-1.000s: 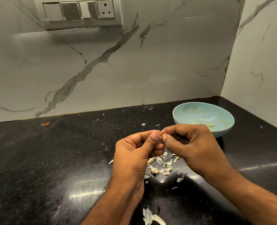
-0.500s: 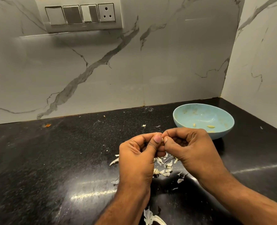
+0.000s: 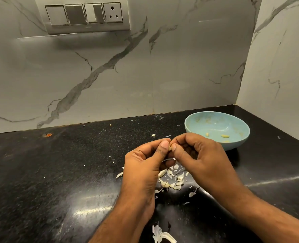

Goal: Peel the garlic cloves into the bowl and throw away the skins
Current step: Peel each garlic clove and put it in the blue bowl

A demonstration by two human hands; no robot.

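My left hand (image 3: 145, 165) and my right hand (image 3: 201, 158) meet above the black counter, thumbs and fingertips pinching one small garlic cloves piece, a pale clove (image 3: 170, 147), between them. A thin strip of skin (image 3: 168, 159) hangs under the fingers. Below the hands lies a scatter of garlic skins and cloves (image 3: 171, 179) on the counter. The light blue bowl (image 3: 232, 146) stands just behind my right hand, with a few peeled cloves (image 3: 225, 136) inside.
A larger piece of white skin (image 3: 161, 234) lies near the front edge between my forearms. Marble walls close the back and right side; a switch panel (image 3: 85, 14) hangs high on the back wall. An orange speck (image 3: 48, 135) sits at the counter's back left.
Both hands have stayed together on the clove, shifting slightly; a strip of skin now shows below the fingers. The camera has tilted a little.
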